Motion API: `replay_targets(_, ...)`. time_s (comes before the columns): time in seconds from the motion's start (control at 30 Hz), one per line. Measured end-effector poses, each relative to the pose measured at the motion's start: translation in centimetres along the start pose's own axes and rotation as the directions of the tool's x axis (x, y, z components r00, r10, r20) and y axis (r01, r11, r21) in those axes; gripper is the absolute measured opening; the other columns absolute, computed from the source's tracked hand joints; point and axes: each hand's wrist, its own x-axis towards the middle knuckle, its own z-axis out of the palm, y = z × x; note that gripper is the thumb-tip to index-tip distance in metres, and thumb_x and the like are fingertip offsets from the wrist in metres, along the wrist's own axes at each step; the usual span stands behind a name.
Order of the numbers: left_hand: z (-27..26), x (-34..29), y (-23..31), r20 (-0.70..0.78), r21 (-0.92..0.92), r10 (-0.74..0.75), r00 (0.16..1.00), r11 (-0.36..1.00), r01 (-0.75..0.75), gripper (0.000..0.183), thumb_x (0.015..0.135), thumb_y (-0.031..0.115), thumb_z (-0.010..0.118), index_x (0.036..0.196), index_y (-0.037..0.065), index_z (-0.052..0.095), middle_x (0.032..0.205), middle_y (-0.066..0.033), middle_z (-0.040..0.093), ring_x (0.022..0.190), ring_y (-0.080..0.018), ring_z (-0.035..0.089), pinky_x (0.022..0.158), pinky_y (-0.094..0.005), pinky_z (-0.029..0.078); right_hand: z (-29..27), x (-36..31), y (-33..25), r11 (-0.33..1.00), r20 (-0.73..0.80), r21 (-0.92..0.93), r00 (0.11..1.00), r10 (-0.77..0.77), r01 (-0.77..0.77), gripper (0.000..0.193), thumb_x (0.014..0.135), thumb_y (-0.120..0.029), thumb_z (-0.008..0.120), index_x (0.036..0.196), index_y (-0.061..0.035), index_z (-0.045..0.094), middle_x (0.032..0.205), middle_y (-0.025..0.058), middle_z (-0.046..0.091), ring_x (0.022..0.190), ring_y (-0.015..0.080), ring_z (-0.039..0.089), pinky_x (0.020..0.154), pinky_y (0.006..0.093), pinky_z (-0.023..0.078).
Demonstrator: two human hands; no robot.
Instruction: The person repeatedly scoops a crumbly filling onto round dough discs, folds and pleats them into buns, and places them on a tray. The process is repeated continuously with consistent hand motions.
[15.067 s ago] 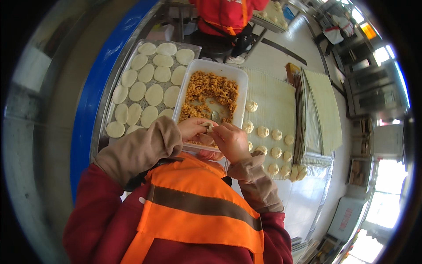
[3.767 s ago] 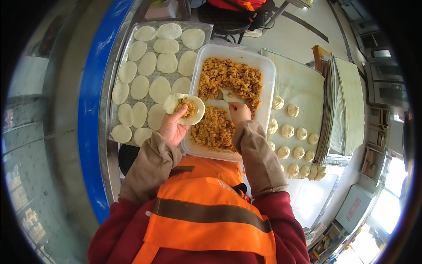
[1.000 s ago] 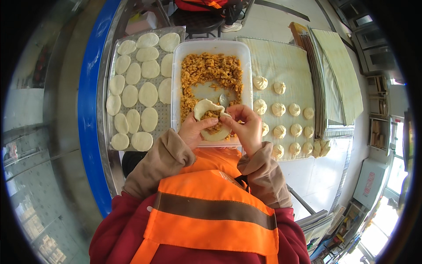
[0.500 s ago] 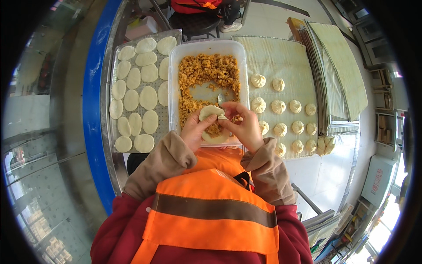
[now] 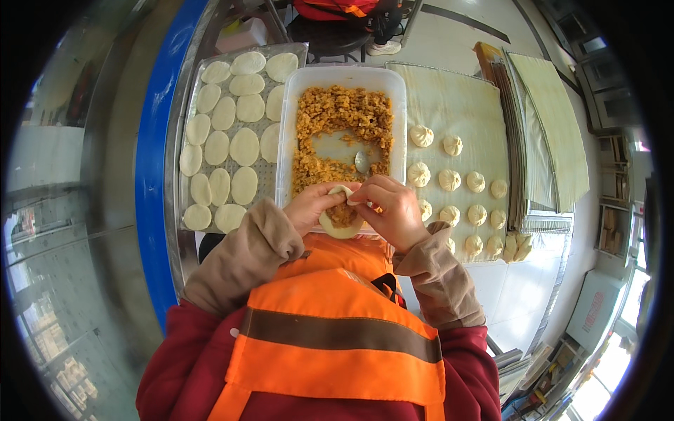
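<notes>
Head view: over the six-o'clock edge of the tub (image 5: 399,126), the fingers of the left hand (image 5: 310,208) and right hand (image 5: 394,212) clamp a filled dough wrapper (image 5: 341,231) near twelve o'clock, apparently pleating; next probably calls for gathering its open six-o'clock side.

Right in mid-frame, left hand (image 5: 309,208) holds dough wrapper (image 5: 338,232), brown filling (image 5: 342,215) showing; right hand (image 5: 394,212) pinches top rim. Translucent tub (image 5: 288,133) just above, spoon (image 5: 361,161) inside. Frame left: flat dough rounds (image 5: 244,146) on perforated tray (image 5: 265,175). Frame right: pleated buns (image 5: 449,179) on pale mat (image 5: 456,105).
</notes>
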Motion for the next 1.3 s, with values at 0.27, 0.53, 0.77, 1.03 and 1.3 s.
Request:
replay_targets(0.27, -2.0, 0.3, 1.2, 0.113, 0.424, -0.220, 0.969, 0.893, 0.153, 0.037, 0.093, 0.011, 0.051, 0.130, 0.003, 0.048, 0.125, -0.0089, 0.054, 0.109, -0.0123, 0.055, 0.092, -0.0283, 0.046, 0.6, 0.8, -1.3, 0.998, 0.180, -0.037, 0.983, 0.049, -0.043, 0.022, 0.069, -0.002, 0.069, 0.090, -0.0076, 0.065, 0.080, 0.0089, 0.058, 0.075, 0.0254, 0.061, 0.065, 0.0334, 0.051)
replay_targets(0.53, -1.7, -0.8, 2.2, 0.131, -0.165, -0.075, 0.988, 0.982, 0.097, 0.038, 0.093, 0.012, 0.055, 0.130, 0.008, 0.047, 0.120, -0.0084, 0.055, 0.112, -0.0195, 0.056, 0.095, -0.0362, 0.048, 0.0, 1.7, -1.7, 0.829, 0.150, 0.260, 0.869, 0.472, -0.495, 0.016, 0.077, -0.004, 0.071, 0.091, 0.0009, 0.064, 0.081, 0.0041, 0.066, 0.071, 0.0115, 0.064, 0.065, 0.0251, 0.052)
replay_targets(0.77, -1.4, -1.8, 0.5, 0.055, -0.043, 0.089, 0.995, 0.995, -0.086, 0.038, 0.090, 0.005, 0.059, 0.127, 0.005, 0.050, 0.115, -0.0068, 0.058, 0.102, -0.0174, 0.059, 0.088, -0.0298, 0.051, 1.3, 1.1, -2.9, 0.955, -0.016, 0.045, 0.956, 0.293, -0.292, 0.015, 0.073, -0.003, 0.073, 0.087, -0.0026, 0.067, 0.077, 0.0056, 0.064, 0.070, 0.0153, 0.064, 0.060, 0.0272, 0.051)
replay_targets(1.03, -2.9, -1.4, -0.1, 0.115, 0.203, -0.005, 0.993, 0.979, -0.019, 0.039, 0.089, 0.004, 0.058, 0.127, 0.003, 0.051, 0.114, -0.0063, 0.059, 0.101, -0.0143, 0.059, 0.084, -0.0276, 0.051, 2.3, 1.6, -2.9, 0.984, -0.001, -0.003, 0.984, 0.177, -0.177, 0.016, 0.069, -0.004, 0.070, 0.084, -0.0068, 0.065, 0.076, 0.0080, 0.058, 0.071, 0.0282, 0.060, 0.061, 0.0348, 0.050)
replay_targets(1.3, -2.1, -1.5, 2.3, 0.170, 0.544, -0.248, 0.954, 0.830, 0.120, 0.038, 0.088, 0.005, 0.059, 0.124, 0.005, 0.049, 0.109, -0.0063, 0.059, 0.099, -0.0123, 0.058, 0.080, -0.0269, 0.052, 1.7, 2.1, -3.1, 0.977, 0.148, 0.075, 0.971, 0.187, -0.200, 0.018, 0.071, -0.002, 0.071, 0.088, -0.0015, 0.064, 0.077, 0.0111, 0.057, 0.070, 0.0247, 0.059, 0.063, 0.0320, 0.049)
